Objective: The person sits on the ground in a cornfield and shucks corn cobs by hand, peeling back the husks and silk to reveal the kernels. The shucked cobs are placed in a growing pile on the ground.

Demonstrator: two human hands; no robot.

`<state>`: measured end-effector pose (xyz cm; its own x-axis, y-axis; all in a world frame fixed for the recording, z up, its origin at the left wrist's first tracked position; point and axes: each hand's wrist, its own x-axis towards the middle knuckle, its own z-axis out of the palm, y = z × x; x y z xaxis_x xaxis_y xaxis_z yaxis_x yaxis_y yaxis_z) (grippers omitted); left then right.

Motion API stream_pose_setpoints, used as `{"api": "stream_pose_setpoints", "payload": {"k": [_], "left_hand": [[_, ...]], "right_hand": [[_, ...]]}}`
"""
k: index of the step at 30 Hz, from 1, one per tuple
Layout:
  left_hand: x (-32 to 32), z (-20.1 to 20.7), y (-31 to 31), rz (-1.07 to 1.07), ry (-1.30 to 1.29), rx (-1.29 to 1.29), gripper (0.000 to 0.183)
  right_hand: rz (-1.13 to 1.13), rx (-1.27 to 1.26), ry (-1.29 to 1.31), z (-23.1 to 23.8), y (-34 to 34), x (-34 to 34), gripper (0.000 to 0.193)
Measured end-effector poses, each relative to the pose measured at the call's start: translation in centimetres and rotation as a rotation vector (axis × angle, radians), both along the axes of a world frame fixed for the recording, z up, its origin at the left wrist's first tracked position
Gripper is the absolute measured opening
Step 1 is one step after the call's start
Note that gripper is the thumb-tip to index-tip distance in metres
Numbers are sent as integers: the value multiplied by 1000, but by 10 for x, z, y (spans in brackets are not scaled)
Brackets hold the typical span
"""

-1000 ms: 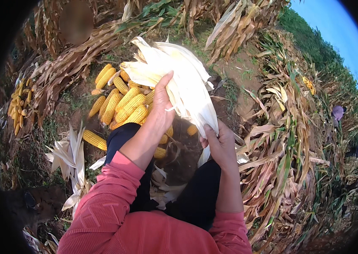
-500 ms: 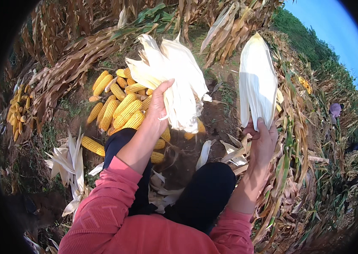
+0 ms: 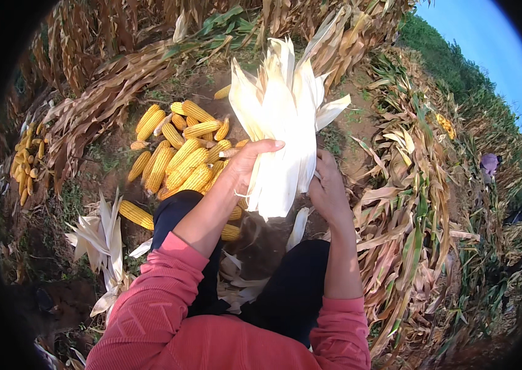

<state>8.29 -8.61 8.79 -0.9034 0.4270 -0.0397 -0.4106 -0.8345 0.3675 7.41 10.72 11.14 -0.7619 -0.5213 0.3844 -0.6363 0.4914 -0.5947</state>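
A thick bundle of pale, dry corn husks [image 3: 282, 132] is raised in front of me, fanned out at the top. My left hand [image 3: 245, 165] is closed round its left side, thumb across the front. At the right side, my right hand [image 3: 330, 190] grips the edge of the same bundle, its fingertips partly hidden behind the husks. Bare yellow corn cobs [image 3: 184, 160] lie heaped on the ground beyond my left knee. One separate corn cob [image 3: 136, 214] rests left of that knee.
Loose husks [image 3: 105, 243] lie at the left. Another cob pile [image 3: 26, 161] sits at the far left, with a yellow patch [image 3: 446, 125] at the far right. Fallen dry stalks [image 3: 412, 228] cover the right side. Standing stalks [image 3: 119, 31] line the back.
My right hand has brought its single husk leftward to the bundle, which my left hand has shifted slightly right. Both hands are now together at the bundle.
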Motion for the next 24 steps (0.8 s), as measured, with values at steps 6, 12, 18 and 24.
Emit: {"api": "stream_pose_setpoints", "payload": {"k": [6,12,18,24], "left_hand": [[7,5,1,-36,72,-194,57],[1,-4,16,115,209,-356,57],[-15,-26,22,-29,-20,-197,57],[-30,-31,0,199,-7,50,46]], "right_hand": [[365,-397,-742,22,23,9,45],[-32,-680,-802,6,1,4,40],[-261,168,-162,-23,-15,-13,37],[-398,-472,-172,-14,-35,16,53]]}}
